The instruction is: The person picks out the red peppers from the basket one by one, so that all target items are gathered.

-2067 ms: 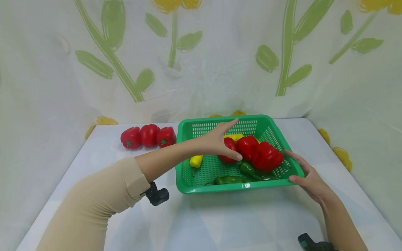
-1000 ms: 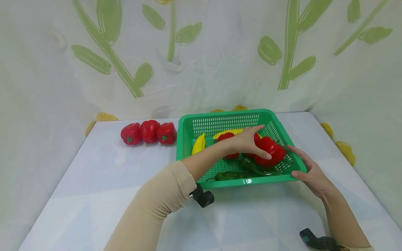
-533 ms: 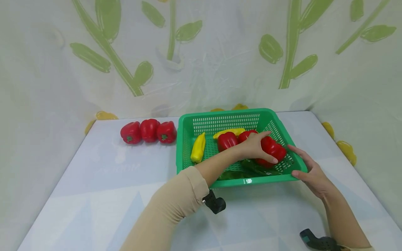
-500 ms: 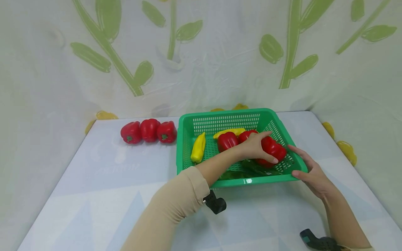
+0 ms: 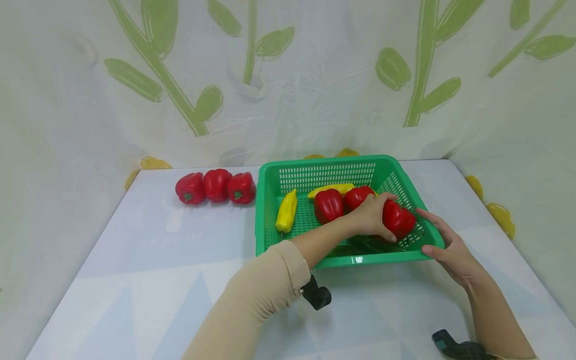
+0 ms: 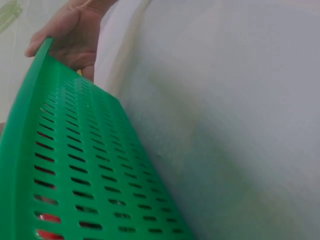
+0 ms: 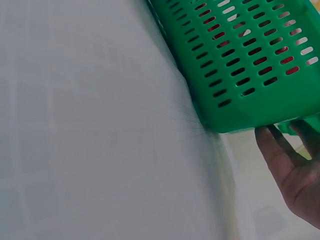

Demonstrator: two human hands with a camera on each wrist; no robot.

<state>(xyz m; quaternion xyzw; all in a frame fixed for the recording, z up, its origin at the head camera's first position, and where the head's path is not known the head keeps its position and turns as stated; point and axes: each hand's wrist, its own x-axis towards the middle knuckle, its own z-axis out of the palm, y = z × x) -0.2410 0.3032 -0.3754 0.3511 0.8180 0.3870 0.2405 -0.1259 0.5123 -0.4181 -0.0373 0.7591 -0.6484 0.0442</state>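
In the head view a green slotted basket stands on the table. My left hand reaches inside it, thumb and fingers around a red bell pepper at the right end. Two more red bell peppers, one nearer and one partly behind the hand, lie to its left. Green peppers sit at the front, largely hidden under the left forearm. The right hand holds the basket's front right corner, thumb on the rim; the right wrist view shows its fingers against the basket's outer side.
Yellow peppers lie in the basket, one at the left and one along the back. Outside, left of the basket, three red bell peppers stand in a row on the white table. A flower-patterned curtain hangs behind.
My left hand has moved right across the basket to the rightmost red bell pepper, and its fingers have closed around it. The right hand keeps its hold on the basket corner.
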